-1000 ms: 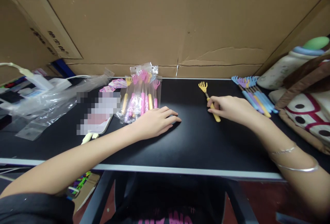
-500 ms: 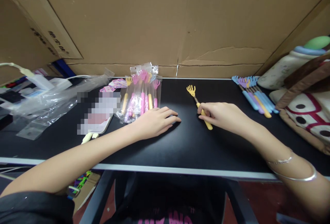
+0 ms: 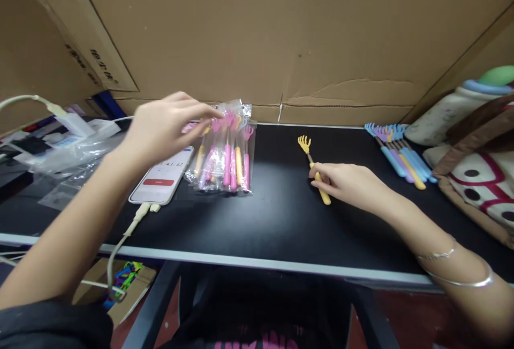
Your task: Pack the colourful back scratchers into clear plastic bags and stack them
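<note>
My right hand [image 3: 341, 183] grips the yellow handle of a telescopic back scratcher [image 3: 323, 195], its claw head pointing away from me over the black desk. My left hand [image 3: 171, 124] is raised over the phone with fingers stretched out, the fingertips near the tops of bagged back scratchers [image 3: 227, 164]. Those lie in clear plastic sleeves, mostly pink with some yellow and purple. Bits of pink printed card [image 3: 188, 127] show behind my left fingers, mostly hidden. To the right lies a pile of unbagged back scratchers [image 3: 402, 159] in blue, purple and yellow.
A phone [image 3: 158, 184] with a cable lies left of the bags. Crumpled clear plastic bags [image 3: 72, 159] and a white charger [image 3: 72, 124] are further left. At the right stand a bottle [image 3: 453, 111] and a brown-and-white bag [image 3: 477, 177]. A cardboard wall [image 3: 241, 33] closes the back.
My left hand has lifted off the desk in front of the bagged back scratchers and moved left and away from me. My right hand keeps its hold on the yellow back scratcher.
</note>
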The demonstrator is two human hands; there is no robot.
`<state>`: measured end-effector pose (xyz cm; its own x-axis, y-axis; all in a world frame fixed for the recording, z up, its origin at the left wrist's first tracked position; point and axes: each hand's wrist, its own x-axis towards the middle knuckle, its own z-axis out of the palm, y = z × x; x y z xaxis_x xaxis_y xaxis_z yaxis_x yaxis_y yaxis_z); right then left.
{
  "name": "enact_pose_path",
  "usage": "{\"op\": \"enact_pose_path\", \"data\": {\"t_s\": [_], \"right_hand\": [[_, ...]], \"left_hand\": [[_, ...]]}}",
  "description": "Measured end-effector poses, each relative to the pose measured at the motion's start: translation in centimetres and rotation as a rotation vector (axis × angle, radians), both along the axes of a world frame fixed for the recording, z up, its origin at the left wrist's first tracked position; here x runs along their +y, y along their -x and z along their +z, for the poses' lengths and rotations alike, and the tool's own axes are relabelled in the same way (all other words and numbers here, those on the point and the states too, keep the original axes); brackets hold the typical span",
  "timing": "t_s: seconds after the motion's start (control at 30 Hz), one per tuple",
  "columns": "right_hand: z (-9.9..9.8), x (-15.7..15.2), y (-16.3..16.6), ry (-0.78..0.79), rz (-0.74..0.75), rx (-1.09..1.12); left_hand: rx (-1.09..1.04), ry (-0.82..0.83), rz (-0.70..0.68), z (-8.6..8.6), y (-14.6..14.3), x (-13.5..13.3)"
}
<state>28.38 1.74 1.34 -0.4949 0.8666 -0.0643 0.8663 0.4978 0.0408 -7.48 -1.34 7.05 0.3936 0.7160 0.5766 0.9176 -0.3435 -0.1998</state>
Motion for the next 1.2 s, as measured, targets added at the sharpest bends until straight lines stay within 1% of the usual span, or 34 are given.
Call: {"op": "enact_pose_path", "data": {"t_s": [0.07, 0.1, 0.17, 0.23, 0.27, 0.33, 0.37, 0.4, 0.43, 0.5, 0.6, 0.67, 0.77, 0.87, 1.03, 1.2], "right_hand": [[0.0, 0.0, 0.0, 0.004, 0.004, 0.009], [0.0, 0.0, -0.1, 0.004, 0.008, 0.016], [-0.1, 0.0, -0.2, 0.004, 0.017, 0.030], [-0.2, 0.0, -0.2, -0.003, 0.029, 0.034], [-0.3, 0.1, -0.3, -0.007, 0.034, 0.035], [-0.4, 0.1, -0.3, -0.014, 0.045, 0.038], [-0.5, 0.1, -0.3, -0.017, 0.049, 0.041], [-0.5, 0.1, -0.3, -0.018, 0.051, 0.043], [-0.5, 0.1, -0.3, -0.019, 0.050, 0.043], [-0.5, 0.1, -0.3, -0.015, 0.042, 0.037], [-0.4, 0.1, -0.2, -0.006, 0.029, 0.026], [-0.3, 0.1, -0.2, -0.001, 0.028, 0.024], [-0.4, 0.1, -0.3, 0.003, 0.033, 0.025], [-0.5, 0.2, -0.4, 0.004, 0.033, 0.017], [-0.5, 0.2, -0.4, 0.005, 0.024, 0.012], [-0.6, 0.2, -0.4, 0.016, 0.025, 0.013]], "left_hand": [[-0.044, 0.042, 0.170, -0.2, 3.6, 0.4], [-0.062, 0.093, 0.244, -0.6, 5.6, 0.6], [-0.089, 0.247, 0.376, -1.8, 9.8, 1.0], [-0.079, 0.283, 0.503, -3.3, 13.8, 1.2], [-0.054, 0.291, 0.538, -4.1, 15.5, 1.2], [-0.019, 0.335, 0.548, -5.7, 18.3, 1.0], [-0.013, 0.373, 0.580, -6.4, 19.3, 0.8], [-0.017, 0.400, 0.641, -7.0, 20.0, 0.6], [-0.018, 0.408, 0.688, -7.4, 20.4, 0.4], [-0.016, 0.454, 0.735, -8.1, 20.8, 0.2], [-0.031, 0.474, 0.720, -8.5, 20.8, 0.1], [-0.036, 0.441, 0.712, -8.4, 20.8, 0.3], [0.044, 0.404, 0.701, -8.1, 21.0, 0.9], [0.144, 0.434, 0.669, -7.8, 21.0, 1.3], [0.112, 0.491, 0.776, -7.5, 19.5, 1.4], [0.122, 0.498, 0.762, -7.0, 18.3, 1.2]]}}
